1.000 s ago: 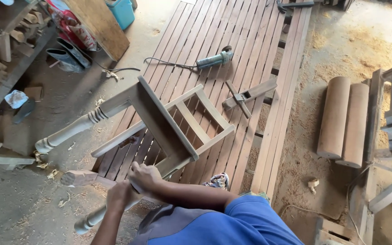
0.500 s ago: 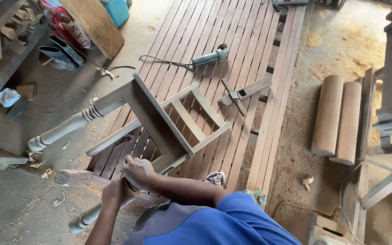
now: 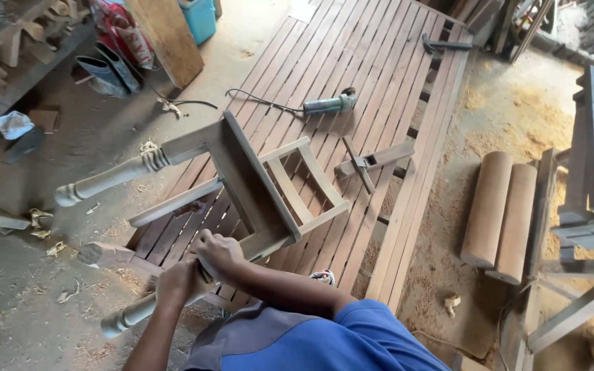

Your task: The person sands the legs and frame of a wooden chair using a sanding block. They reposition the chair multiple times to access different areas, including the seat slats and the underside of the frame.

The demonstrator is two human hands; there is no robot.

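Observation:
An unfinished wooden furniture frame (image 3: 256,185) with turned legs lies tipped on its side over a slatted wooden panel (image 3: 359,62). Both my hands grip its nearest turned leg (image 3: 122,319). My left hand (image 3: 179,283) wraps the leg lower down. Just above it, my right hand (image 3: 218,253) closes on the same leg where it meets the frame's rail. Another turned leg (image 3: 108,180) points left, above the floor.
On the slats lie a corded angle grinder (image 3: 330,105), a wooden hand plane (image 3: 372,163) and a hammer (image 3: 445,45). Two wooden cylinders (image 3: 500,213) rest on sawdust at the right. Boots (image 3: 108,72), a leaning board (image 3: 170,38) and a blue container (image 3: 201,17) stand at the upper left.
The frame's far end has tipped a little higher and more upright. Both hands keep their hold on the near leg. The view has shifted slightly.

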